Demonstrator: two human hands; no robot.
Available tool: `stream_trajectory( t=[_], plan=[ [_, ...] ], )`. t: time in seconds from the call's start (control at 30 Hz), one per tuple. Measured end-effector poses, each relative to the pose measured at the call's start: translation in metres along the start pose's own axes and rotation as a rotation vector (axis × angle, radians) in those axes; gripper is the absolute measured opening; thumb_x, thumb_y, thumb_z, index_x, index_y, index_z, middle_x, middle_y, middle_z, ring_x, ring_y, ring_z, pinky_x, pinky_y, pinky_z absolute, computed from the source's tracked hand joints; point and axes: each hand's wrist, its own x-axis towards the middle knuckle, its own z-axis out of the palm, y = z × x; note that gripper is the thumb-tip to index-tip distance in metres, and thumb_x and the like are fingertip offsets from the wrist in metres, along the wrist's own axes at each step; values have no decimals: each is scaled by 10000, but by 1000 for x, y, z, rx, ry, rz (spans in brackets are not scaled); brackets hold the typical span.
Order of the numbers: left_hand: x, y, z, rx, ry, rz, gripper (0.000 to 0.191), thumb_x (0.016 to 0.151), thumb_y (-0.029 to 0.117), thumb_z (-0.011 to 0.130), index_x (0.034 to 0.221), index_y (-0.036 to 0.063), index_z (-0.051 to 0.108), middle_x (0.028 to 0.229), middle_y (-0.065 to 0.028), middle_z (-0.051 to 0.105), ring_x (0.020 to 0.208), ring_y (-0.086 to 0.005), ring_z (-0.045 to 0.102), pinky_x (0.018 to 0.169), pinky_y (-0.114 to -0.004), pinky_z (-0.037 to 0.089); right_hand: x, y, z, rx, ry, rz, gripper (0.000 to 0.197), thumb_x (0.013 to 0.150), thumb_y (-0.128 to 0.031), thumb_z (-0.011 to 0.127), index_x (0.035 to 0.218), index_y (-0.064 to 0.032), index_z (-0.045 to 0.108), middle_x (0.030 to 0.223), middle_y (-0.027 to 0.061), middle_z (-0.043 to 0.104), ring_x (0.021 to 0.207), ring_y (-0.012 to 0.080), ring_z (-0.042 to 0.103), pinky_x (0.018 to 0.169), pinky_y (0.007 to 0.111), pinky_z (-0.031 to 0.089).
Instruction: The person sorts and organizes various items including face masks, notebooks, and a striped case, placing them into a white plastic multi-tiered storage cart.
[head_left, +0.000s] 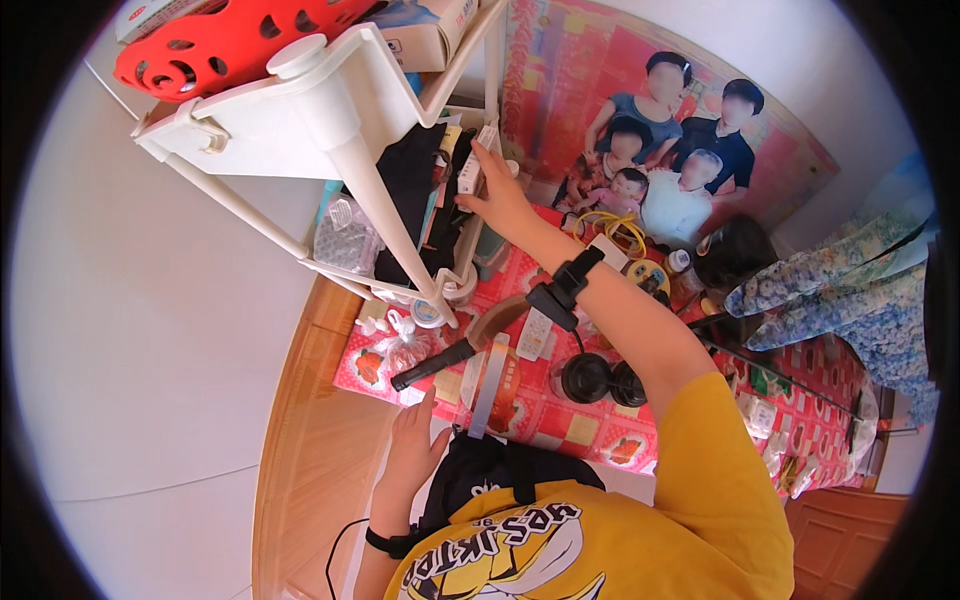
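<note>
My right hand (495, 187) reaches to the right end of the lower tier of a white plastic rack (322, 120). Its thumb and fingers lie around a small white box (475, 169), beside dark cloth and other packed items. Whether the box is lifted off the tier cannot be told. My left hand (412, 442) is raised by the near edge of the table, its fingers apart and nothing in it. Just beyond it, a black flashlight (433, 365) lies on the red patterned tablecloth (551, 409), near a tied clear plastic bag (407, 345).
A red plastic basket (232, 52) and a cardboard box (427, 34) sit on the rack's upper tier. Black round containers (586, 378), a blister pack (534, 334) and a coiled yellow cable (619, 229) are on the table. Blue floral cloth (840, 292) hangs at the right.
</note>
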Motion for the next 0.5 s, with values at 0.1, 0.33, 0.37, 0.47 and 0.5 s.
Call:
stream_trajectory(
  t=[0.1, 0.33, 0.37, 0.47, 0.5],
  plan=[
    [0, 1, 2, -6, -12, 3, 676, 750, 121, 636, 1330, 23, 303, 1068, -186, 531, 1024, -345, 465, 918, -419, 336, 1, 3, 7, -34, 37, 48, 891, 656, -148, 735, 1375, -81, 212, 1296, 296, 310, 1138, 452, 384, 947, 418, 353],
    [-10, -9, 7, 13, 16, 4, 675, 746, 120, 635, 1330, 33, 308, 1055, -193, 521, 1017, -346, 463, 913, -417, 338, 7, 7, 3, -26, 9, -9, 814, 619, -133, 757, 1308, -76, 329, 1242, 294, 351, 1125, 448, 390, 941, 427, 355],
    [-11, -10, 7, 8, 29, 26, 670, 748, 121, 634, 1329, 35, 311, 1053, -193, 520, 1017, -348, 461, 912, -418, 338, 6, 8, 3, -24, 5, -6, 814, 619, -133, 757, 1308, -76, 329, 1242, 294, 351, 1125, 448, 390, 941, 427, 355],
    [-13, -9, 9, 2, 11, 14, 660, 754, 125, 633, 1326, 34, 316, 1054, -195, 521, 1016, -354, 461, 913, -422, 336, 1, 5, 6, -52, 45, -61, 786, 622, -129, 762, 1293, -106, 353, 1298, 316, 322, 1138, 440, 396, 945, 415, 354],
    [-12, -7, 9, 2, 10, 15, 660, 754, 125, 633, 1326, 34, 316, 1054, -195, 521, 1016, -354, 461, 913, -422, 336, 0, 7, 6, -53, 46, -60, 786, 622, -129, 762, 1293, -106, 353, 1298, 316, 322, 1138, 440, 396, 945, 415, 354]
  ],
)
